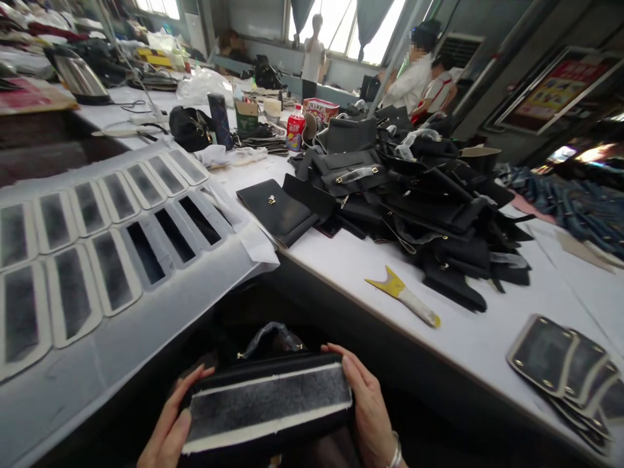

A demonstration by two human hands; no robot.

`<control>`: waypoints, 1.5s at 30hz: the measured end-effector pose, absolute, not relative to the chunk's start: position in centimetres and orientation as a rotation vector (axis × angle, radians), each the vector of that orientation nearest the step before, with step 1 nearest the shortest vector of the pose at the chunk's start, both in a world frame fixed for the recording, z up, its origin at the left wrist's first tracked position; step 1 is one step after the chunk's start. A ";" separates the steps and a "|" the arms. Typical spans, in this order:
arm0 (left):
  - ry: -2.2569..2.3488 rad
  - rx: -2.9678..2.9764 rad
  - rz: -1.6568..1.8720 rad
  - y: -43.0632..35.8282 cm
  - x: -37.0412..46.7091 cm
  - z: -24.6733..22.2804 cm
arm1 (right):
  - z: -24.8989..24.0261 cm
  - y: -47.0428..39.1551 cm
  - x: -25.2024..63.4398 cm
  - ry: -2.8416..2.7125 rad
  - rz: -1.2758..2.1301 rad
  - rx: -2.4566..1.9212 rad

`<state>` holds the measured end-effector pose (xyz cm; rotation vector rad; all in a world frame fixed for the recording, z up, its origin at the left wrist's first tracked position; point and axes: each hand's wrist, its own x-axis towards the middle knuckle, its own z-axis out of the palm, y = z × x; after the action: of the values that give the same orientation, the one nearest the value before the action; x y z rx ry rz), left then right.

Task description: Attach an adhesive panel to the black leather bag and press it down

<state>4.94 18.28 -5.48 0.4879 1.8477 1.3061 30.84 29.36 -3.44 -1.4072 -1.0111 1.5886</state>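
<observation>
A black handbag (263, 406) is held low in front of me, with its base turned up toward the camera. A dark grey panel with pale edges lies along that base. At the bag's left end, my left hand (168, 422) is closed round it, thumb near the panel's edge. My right hand (365, 396) grips the opposite end, its fingers wrapped over the corner. Behind the bag shows its handle (273, 331), covered in clear plastic. What lies under the bag is dark and hard to make out.
Rows of pale-edged panels (117, 270) lie on the left table. On the right table are a heap of black bag pieces (414, 188), a yellow-tipped tool (407, 296) and a stack of riveted panels (546, 354). A red-labelled bottle (295, 129) stands farther back. Several people are in the background.
</observation>
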 end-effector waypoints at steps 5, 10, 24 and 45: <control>1.811 0.632 1.361 18.4 5.7 -5.1 | -4.4 29.1 31.1 -1.008 1.503 -1.481; 1.674 0.639 1.429 18.3 5.8 -4.5 | -5.2 29.7 31.8 -0.992 1.534 -1.502; 1.557 0.579 1.373 20.0 5.1 -2.5 | -4.3 29.7 30.1 -0.830 1.544 -1.410; 1.732 0.449 1.466 18.1 5.8 -5.1 | -5.3 27.1 30.5 -0.816 1.526 -1.202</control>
<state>5.81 18.11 -5.14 0.4492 1.7316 1.4657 30.47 27.10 -5.26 -1.2022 -0.8157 1.5258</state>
